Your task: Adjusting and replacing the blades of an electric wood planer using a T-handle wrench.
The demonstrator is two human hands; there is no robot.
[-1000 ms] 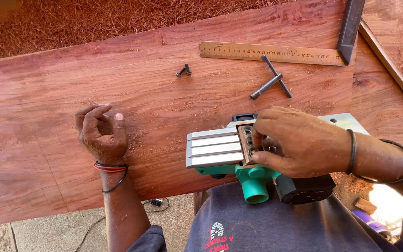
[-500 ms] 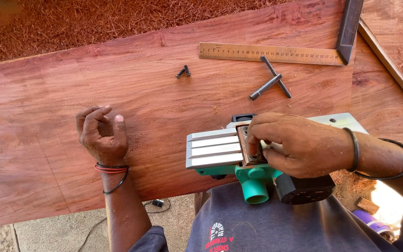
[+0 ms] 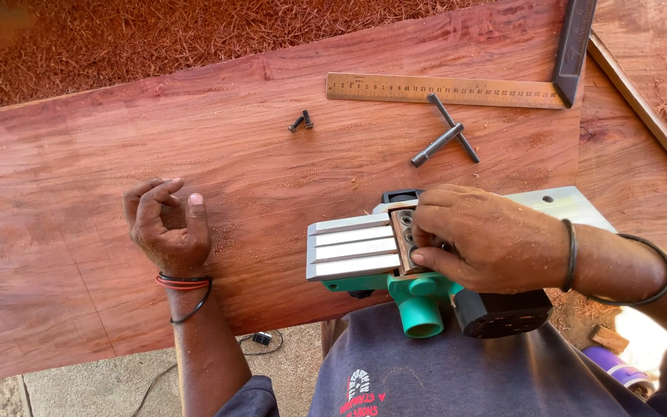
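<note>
A green electric planer (image 3: 380,262) lies upside down on a wide reddish wooden plank (image 3: 79,201), its ribbed metal sole facing up. My right hand (image 3: 488,239) rests over the middle of the planer, fingertips on the cutter drum area. My left hand (image 3: 165,224) sits on the plank to the left, fingers loosely curled, holding nothing that I can see. Two small black screws (image 3: 300,121) lie on the plank above the hands.
A metal try square (image 3: 457,90) with a dark stock (image 3: 573,46) lies at the plank's far right. A T-shaped socket wrench (image 3: 445,135) rests just below it. Red sawdust (image 3: 117,38) covers the ground beyond. A cable (image 3: 260,338) lies on the concrete below.
My right hand's fingers have shifted slightly on the planer's drum. My left hand has stayed in place.
</note>
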